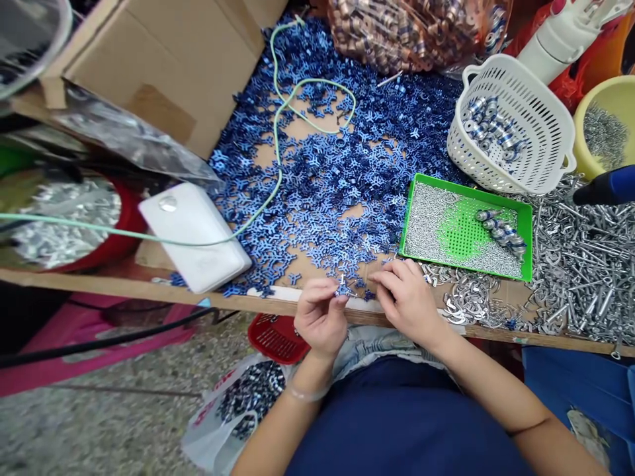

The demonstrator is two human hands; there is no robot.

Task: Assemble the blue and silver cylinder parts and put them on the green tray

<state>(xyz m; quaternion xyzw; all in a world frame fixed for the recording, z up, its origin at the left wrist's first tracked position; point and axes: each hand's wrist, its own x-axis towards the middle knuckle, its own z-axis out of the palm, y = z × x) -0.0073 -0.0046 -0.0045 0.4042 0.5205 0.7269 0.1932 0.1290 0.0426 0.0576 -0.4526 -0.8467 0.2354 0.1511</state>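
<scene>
- The left hand [322, 320] grasps a blue three-armed metal piece [342, 289] between thumb and fingers, just above the wooden bench edge [278, 306]; silver pins stick out from the piece.
- The right hand [409, 301] is just beside it, thumb and fingertips drawn together – whether they grip a small part, I cannot tell.
- Beyond both hands spreads a layer of blue three-armed pieces [322, 218], crossed by a pale green cord [276, 132].
- Near the right hand sits a green tray [528, 251] of tiny silver bits [426, 215], with blue-and-silver cylindrical parts [503, 235] lying on them.
- Hooked silver pieces [464, 297] lie between that tray and the bench edge.
- Behind the tray stands a white slotted basket [538, 129] – more cylindrical parts inside.
</scene>
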